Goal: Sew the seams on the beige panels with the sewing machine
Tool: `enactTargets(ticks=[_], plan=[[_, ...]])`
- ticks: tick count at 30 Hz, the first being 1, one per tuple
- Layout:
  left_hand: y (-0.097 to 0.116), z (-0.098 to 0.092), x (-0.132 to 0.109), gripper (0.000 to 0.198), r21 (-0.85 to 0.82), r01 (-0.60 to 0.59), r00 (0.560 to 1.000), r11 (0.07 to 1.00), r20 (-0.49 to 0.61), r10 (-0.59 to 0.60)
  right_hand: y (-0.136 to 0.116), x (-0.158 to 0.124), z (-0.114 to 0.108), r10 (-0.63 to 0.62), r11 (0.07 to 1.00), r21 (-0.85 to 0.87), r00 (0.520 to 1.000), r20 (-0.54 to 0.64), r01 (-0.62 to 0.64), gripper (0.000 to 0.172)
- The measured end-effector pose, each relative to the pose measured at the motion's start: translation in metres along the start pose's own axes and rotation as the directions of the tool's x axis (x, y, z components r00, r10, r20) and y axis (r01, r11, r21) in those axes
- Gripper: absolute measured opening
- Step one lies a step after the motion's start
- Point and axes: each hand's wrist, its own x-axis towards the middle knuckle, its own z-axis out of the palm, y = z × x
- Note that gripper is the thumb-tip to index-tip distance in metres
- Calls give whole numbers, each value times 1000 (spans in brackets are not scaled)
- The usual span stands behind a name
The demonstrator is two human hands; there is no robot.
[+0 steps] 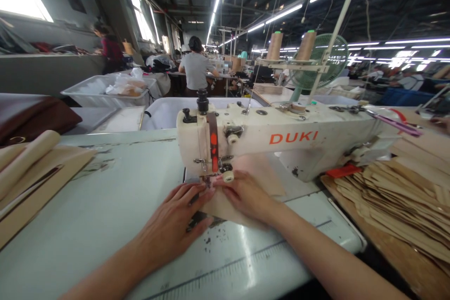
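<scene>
- Our beige piece (pixel 225 208) lies under the sewing machine (pixel 253 136), at our clock's middle.
- Our left hand (pixel 172 220), at 8 o'clock, is spread, its grip closed on nothing.
- Our right hand (pixel 251 197), at 4 o'clock, lies on the piece; we can't tell if it pinches.
- We guess the piece is partway done: it's not off the machine yet.
- Strips (pixel 393 201) sit at 3 o'clock, folded pieces (pixel 38 168) on the worktop (pixel 105 187) at 9; we can't tell which are done.

The fabric (pixel 227 205) is beige, the sewing machine (pixel 255 138) cream with orange lettering (pixel 294 138), the worktop (pixel 116 197) pale green, thread cones (pixel 275 47) tan.
</scene>
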Motion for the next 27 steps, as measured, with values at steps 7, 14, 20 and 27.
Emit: enactTargets(ticks=[7, 14, 20, 27], plan=[[-7, -15, 1, 39, -100, 9, 1000, 995, 24, -7, 11, -5, -24, 103, 980, -177, 994, 47, -93, 34], [6, -16, -3, 31, -166, 64, 995, 984, -60, -75, -23, -26, -29, 116, 973, -202, 993, 20, -110, 29], [7, -9, -9, 45, -150, -6, 999, 989, -42, 0, -24, -27, 9, 51, 999, 1, 997, 59, -51, 49], [6, -2, -12, 50, -45, -46, 996, 998, -75, 42, -19, -30, -3, 8, 996, 92, 995, 104, -17, 48]])
